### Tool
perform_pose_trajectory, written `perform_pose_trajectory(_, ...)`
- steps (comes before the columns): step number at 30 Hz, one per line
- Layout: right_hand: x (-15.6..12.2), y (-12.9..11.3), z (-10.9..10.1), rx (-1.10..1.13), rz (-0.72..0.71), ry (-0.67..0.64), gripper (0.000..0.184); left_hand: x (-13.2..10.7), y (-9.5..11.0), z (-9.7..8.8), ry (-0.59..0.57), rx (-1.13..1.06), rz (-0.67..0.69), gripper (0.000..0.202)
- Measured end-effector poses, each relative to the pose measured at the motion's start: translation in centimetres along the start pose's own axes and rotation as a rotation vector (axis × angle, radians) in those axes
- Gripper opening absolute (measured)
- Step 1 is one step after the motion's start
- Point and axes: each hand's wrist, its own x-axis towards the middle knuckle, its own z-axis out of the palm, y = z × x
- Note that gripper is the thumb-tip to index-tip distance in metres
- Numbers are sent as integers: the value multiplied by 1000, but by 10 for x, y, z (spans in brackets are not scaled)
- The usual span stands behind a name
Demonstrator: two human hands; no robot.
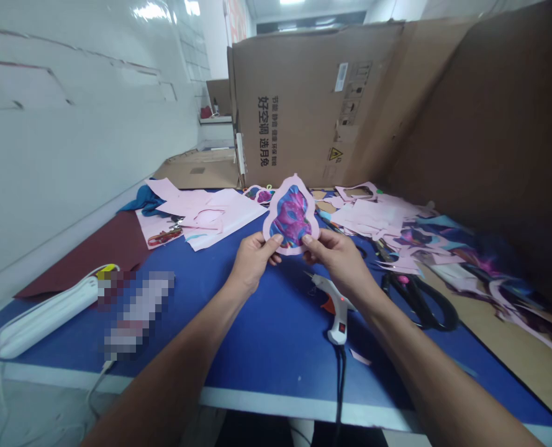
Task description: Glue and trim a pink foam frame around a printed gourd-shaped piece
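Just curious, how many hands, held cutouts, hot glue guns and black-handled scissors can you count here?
Hands (left hand, right hand): 2
Pink-edged cutout: 1
Hot glue gun: 1
Black-handled scissors: 1
Total: 5

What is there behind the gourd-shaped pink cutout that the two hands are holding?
Behind the gourd-shaped pink cutout, held by the left hand and right hand, a smaller patterned cutout and a large cardboard box show. The part of the blue tabletop directly behind it is covered.
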Motion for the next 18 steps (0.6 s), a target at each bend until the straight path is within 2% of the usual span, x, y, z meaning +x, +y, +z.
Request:
perform_pose_trajectory(5,0,-1,0,-18,-56,42,50,0,2,0,-8,18,-8,44)
perform_pose_trajectory(10,0,-2,0,-34,-30,38,48,1,4,-1,13,30,19,44)
perform_pose_trajectory(14,0,-2,0,25,-33,90,46,0,2,0,-30,51,-11,42)
perform_pose_trajectory(18,0,-2,-1,18,-31,77,50,0,1,0,-20,-26,-18,41)
